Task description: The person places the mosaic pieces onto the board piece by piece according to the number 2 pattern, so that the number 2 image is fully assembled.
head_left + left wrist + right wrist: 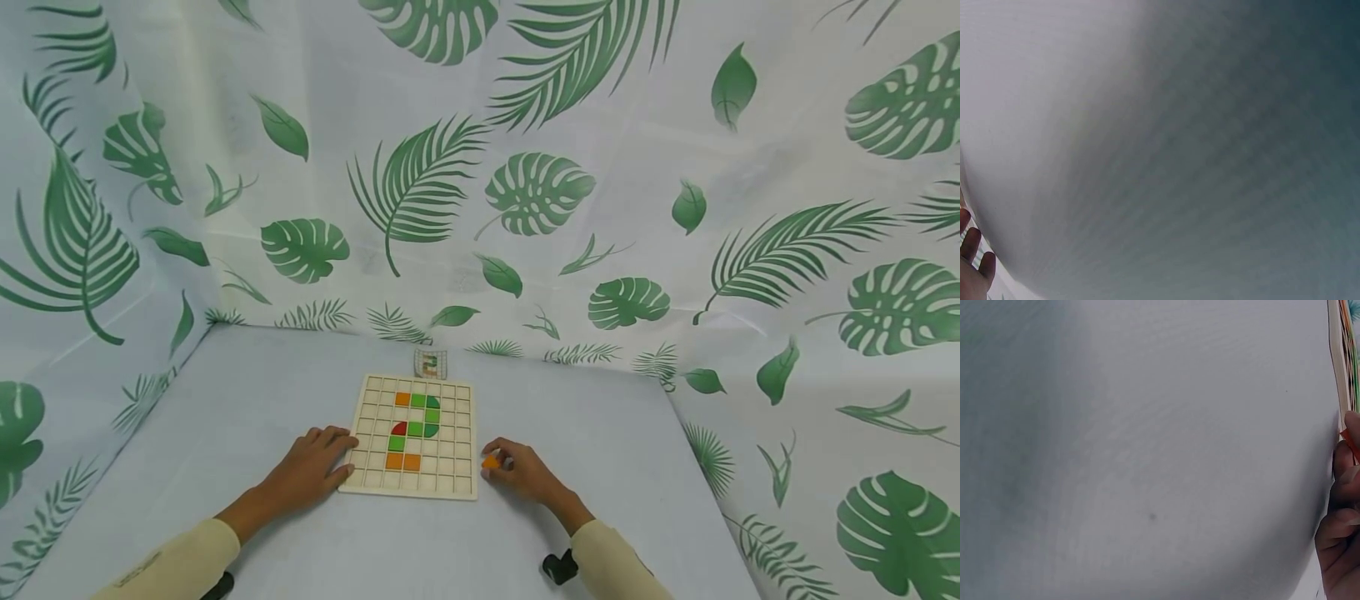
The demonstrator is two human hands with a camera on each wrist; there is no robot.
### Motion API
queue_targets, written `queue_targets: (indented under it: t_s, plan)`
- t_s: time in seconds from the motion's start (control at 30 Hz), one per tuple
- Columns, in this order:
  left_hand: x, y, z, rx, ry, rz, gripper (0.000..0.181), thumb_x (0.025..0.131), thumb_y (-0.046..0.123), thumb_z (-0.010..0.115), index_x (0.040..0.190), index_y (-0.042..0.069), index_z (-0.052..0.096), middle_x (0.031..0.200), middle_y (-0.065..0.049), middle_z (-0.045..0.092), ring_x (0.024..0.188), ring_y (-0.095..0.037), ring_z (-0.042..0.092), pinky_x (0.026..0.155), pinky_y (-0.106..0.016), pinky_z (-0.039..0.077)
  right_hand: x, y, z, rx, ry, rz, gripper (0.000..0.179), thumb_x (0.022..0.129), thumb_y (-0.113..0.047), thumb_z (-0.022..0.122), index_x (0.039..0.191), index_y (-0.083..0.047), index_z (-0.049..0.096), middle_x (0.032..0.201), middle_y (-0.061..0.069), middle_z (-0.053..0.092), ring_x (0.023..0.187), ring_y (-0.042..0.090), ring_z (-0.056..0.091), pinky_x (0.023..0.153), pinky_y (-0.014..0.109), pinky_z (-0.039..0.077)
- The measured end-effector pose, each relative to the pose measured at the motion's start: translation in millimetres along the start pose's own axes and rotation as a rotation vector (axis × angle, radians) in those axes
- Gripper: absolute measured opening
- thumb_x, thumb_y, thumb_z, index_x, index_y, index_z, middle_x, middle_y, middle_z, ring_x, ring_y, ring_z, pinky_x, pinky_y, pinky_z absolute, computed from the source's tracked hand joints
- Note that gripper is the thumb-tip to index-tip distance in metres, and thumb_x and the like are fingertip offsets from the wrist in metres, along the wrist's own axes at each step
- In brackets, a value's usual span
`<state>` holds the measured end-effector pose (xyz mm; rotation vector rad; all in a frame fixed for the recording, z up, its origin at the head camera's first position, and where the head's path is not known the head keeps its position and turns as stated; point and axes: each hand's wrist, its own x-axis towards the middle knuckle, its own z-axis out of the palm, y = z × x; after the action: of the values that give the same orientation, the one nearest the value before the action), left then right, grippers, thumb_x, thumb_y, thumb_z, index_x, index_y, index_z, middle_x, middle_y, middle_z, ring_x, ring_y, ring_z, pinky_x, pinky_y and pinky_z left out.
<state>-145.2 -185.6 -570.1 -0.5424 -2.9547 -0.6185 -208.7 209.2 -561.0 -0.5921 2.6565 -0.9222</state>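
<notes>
A pale square grid board (454,467) lies on the table, with orange, green and red tiles set in some cells in a shape like a 2. The left hand (311,467) rests at the board's left edge, its fingers and thumb reaching the rim. Just off the right edge, the right hand (525,475) pinches a small orange tile (491,461) between thumb and fingers. A corner of that orange tile (1349,442) also shows at the right of the right wrist view. Only a few fingers (971,244) enter the left wrist view.
Behind the board stands a small card (431,364) printed with a coloured pattern on a grid. A white cloth covers the table (585,417). Leaf-print curtains (637,167) enclose the back and sides. A black object (560,568) is by the right sleeve.
</notes>
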Motion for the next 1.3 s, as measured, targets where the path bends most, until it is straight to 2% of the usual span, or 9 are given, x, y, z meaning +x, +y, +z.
queue_targets:
  t_s: [0.4,0.73,1.03,1.3]
  plan:
    - [-1.1,-1.6,2.1,0.012,0.038,0.021,0.041,0.097,0.031,0.067,0.133,0.014,0.061,0.134,-0.008,0.057,0.117,-0.027,0.052,0.094,-0.052,0.045,4.2,-11.2,1.6,0.049,0.004,0.024,0.020,0.090,-0.019,0.076,0.109,-0.018,0.070,0.094,-0.007,0.063,0.090,0.013,0.055,0.081,0.030,0.051]
    - [0.2,-1.1,1.2,0.011,0.023,0.018,0.041,0.097,0.031,0.066,0.134,0.014,0.060,0.135,-0.008,0.056,0.118,-0.028,0.052,0.094,-0.052,0.044,9.6,-22.9,5.3,0.132,-0.025,0.023,0.026,0.087,-0.021,0.079,0.111,-0.014,0.072,0.094,-0.004,0.065,0.087,0.013,0.058,0.080,0.026,0.051]
    - [-0.1,-2.9,5.1,0.014,0.017,0.018,0.041,0.098,0.032,0.065,0.134,0.014,0.060,0.135,-0.008,0.056,0.119,-0.028,0.052,0.095,-0.052,0.044,11.7,-32.5,9.7,0.205,-0.053,0.035,0.029,0.089,-0.016,0.076,0.117,-0.012,0.070,0.096,0.002,0.065,0.076,0.013,0.060,0.058,0.026,0.053]
    - [-0.2,-0.8,1.4,0.006,0.008,0.009,0.041,0.098,0.031,0.065,0.134,0.013,0.060,0.136,-0.009,0.056,0.120,-0.029,0.052,0.096,-0.053,0.044,16.2,-40.3,15.4,0.156,-0.040,0.002,0.027,0.089,-0.017,0.077,0.114,-0.013,0.070,0.094,-0.002,0.065,0.087,0.012,0.057,0.080,0.025,0.051]
